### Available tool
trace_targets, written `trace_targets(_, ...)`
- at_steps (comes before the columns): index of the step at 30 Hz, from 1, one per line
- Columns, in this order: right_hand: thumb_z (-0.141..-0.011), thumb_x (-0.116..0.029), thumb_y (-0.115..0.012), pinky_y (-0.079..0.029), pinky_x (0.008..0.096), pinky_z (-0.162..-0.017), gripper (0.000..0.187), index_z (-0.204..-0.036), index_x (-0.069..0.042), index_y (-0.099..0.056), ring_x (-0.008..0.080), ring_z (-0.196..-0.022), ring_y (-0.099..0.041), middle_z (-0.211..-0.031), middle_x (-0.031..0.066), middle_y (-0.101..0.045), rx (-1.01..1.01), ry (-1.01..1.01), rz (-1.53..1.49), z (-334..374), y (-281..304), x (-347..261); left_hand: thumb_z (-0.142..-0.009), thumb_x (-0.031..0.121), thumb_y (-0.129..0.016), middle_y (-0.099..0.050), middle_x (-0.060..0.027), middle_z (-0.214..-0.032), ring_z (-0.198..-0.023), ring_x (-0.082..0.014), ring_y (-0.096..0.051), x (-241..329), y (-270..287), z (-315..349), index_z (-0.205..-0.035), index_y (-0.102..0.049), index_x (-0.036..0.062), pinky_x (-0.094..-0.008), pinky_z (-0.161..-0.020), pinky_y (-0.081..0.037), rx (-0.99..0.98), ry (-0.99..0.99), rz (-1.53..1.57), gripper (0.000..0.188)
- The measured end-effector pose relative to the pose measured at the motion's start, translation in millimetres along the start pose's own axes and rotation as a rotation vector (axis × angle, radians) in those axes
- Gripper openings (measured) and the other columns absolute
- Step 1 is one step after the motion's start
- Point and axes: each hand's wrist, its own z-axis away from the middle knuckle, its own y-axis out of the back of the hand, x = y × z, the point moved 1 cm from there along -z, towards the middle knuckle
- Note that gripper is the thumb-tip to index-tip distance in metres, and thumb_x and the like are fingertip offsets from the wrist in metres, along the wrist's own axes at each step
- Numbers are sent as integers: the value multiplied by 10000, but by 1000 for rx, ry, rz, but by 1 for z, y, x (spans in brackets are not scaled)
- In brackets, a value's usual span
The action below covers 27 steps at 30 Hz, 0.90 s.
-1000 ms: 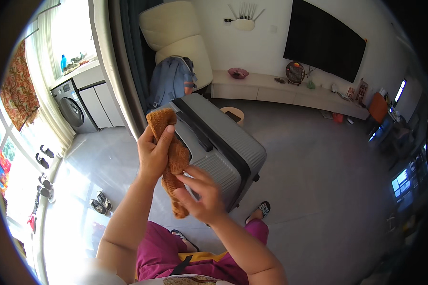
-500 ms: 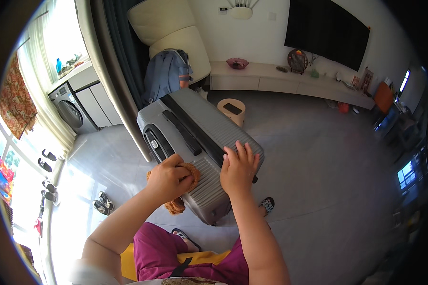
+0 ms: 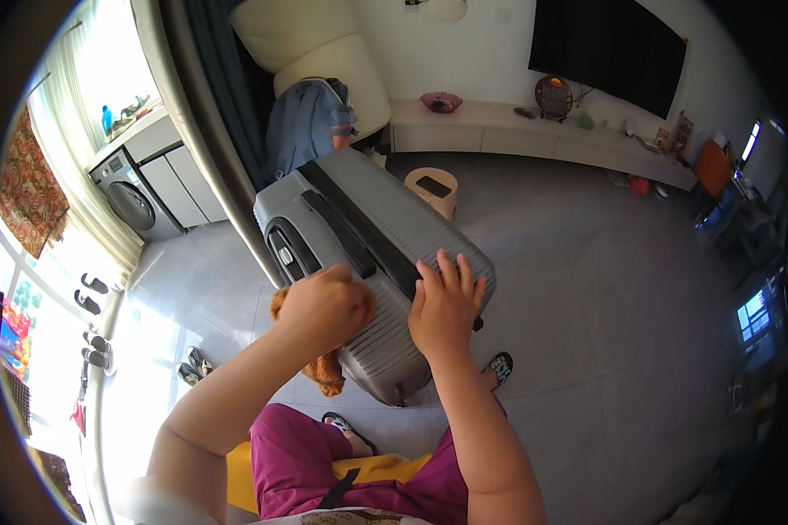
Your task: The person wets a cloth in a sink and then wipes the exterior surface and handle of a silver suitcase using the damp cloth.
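"So, head view, the only one. State of the hands?"

"Left hand (image 3: 326, 306): fingers curled together, clamped on a brown cloth (image 3: 327, 376). Some cloth shows at the wrist side, more hangs below (hand slightly blurred, so finger placement is uncertain). Right hand (image 3: 445, 306): empty, fingers a little apart, laid on the ridged shell near the dark seam."

"Shell of what?"

"Grey suitcase (image 3: 404, 214), directly before the person's knees. Blue backpack (image 3: 306, 127) beyond its far end; round pale stool (image 3: 446, 204) off its right side."

"Handling estimate?"

"Cloth: light, soft, limp, probably plush; no fragility expected. Best bunched at mid-length, since loose ends would flop. Suitcase: shell looks stiff and rather smooth, so a flat palm could slip, though the ridges may help. Weight cannot be judged; contents unseen. Surest hold appears to be the black carry handle (image 3: 340, 234)."

"Orientation?"

"Suitcase: the visible upper face has its long axis slanting from far left to near right; seam and carry handle run along the same slant. A recessed dark panel (image 3: 291, 252) with a silver piece sits on the left side. Small wheels show low at the near right."

"And the cloth?"

"Lower end points down toward the person, left of the suitcase's near corner. Its full long axis cannot be told; the fist hides the middle."
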Motion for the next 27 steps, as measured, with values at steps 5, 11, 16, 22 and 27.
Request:
trace_targets(5, -907, -179, -587, -202, 623, -1111, 268, -1150, -101, -669, 357, -1346, -386, -1355, 132, -540, -23, 6, -17, -1, -2, 2, -805, 264, -612, -593, -50, -860, -729, -254, -649, 14, -6, -36, -819, -735, 226, -378, -619, -535, -105, 81, 49, 129)
trace_targets(11, -911, -177, -589, -205, 624, -1110, 261, -1147, -108, -675, 356, -1345, -390, -1357, 127, -541, -10, 10, -8, 1, 3, 5, -763, 263, -629, -592, -64, -794, -718, -258, -653, 0, 8, -5, -761, -739, 224, -386, -617, -538, -146, 42, 41, 117)
trace_targets(16, -910, -192, -593, -213, 615, -1112, 264, -1150, -124, -679, 349, -1344, -393, -1349, 116, -551, -16, 5, 22, 1, -1, 3, -797, 272, -620, -604, -69, -839, -742, -265, -655, 23, -10, -40, -787, -738, 209, -386, -617, -538, -65, 59, 14, 134)
trace_targets(22, -911, -194, -591, -216, 604, -1118, 267, -1153, -128, -680, 337, -1342, -397, -1352, 102, -553, -11, -7, -3, 1, 5, 8, -764, 283, -610, -607, -58, -765, -726, -260, -648, 11, 15, -13, -774, -742, 226, -389, -633, -529, -200, 53, -5, 144)
trace_targets(27, -908, -190, -589, -217, 599, -1120, 268, -1153, -132, -681, 336, -1336, -404, -1351, 104, -554, -9, -18, 1, 0, 4, 9, -679, 275, -651, -630, -58, -759, -712, -271, -646, -10, 32, 22, -731, -754, 197, -375, -629, -527, -577, 72, -141, 140)
